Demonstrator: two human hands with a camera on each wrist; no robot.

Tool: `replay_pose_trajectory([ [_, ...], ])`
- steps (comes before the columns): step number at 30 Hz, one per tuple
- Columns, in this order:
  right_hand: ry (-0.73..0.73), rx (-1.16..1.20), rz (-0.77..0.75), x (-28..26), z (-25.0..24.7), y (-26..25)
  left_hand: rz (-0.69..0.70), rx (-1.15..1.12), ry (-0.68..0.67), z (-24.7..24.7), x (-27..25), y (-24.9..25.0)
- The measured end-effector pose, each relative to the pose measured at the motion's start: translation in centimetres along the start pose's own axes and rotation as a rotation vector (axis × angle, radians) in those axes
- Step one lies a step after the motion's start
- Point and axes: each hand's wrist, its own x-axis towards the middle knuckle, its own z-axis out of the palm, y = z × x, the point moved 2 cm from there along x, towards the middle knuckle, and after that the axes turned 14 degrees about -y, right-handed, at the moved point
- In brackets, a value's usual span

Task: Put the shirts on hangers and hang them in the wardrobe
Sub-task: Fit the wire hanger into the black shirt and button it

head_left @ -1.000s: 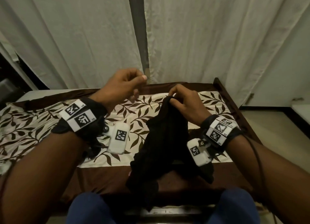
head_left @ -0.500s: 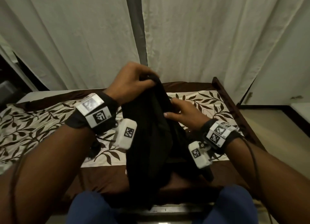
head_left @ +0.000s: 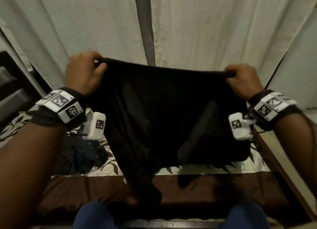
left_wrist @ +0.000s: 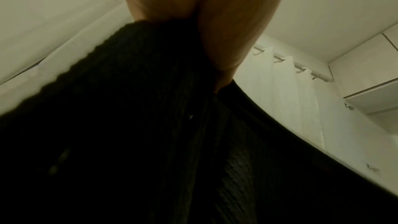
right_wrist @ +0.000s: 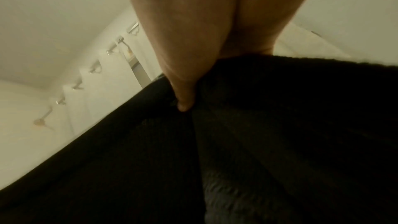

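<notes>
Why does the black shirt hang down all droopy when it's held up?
The black shirt is probably soft and floppy: it sags between the left hand and right hand. Its ribbed knit likely gives grip. It looks light, held only by pinched edges.

I have both arms raised and spread apart in front of me. My left hand (head_left: 84, 74) and my right hand (head_left: 241, 81) are each fisted, knuckles up, fingers curled around the black shirt's (head_left: 164, 117) edge.

Matt ribbed black shirt (head_left: 164, 112), pale cloth curtains (head_left: 214, 26)
</notes>
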Motion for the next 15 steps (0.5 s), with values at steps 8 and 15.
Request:
replay_pose_trajectory([
  [8, -0.055, 0.117, 0.068, 3.2, -4.3, -3.2, -0.203, -0.485, -0.029, 0.0, 0.3, -1.2],
  [15, -0.195, 0.373, 0.180, 2.3, -4.4, -3.7, -0.330, -0.942, -0.081, -0.4, -0.5, 0.3],
])
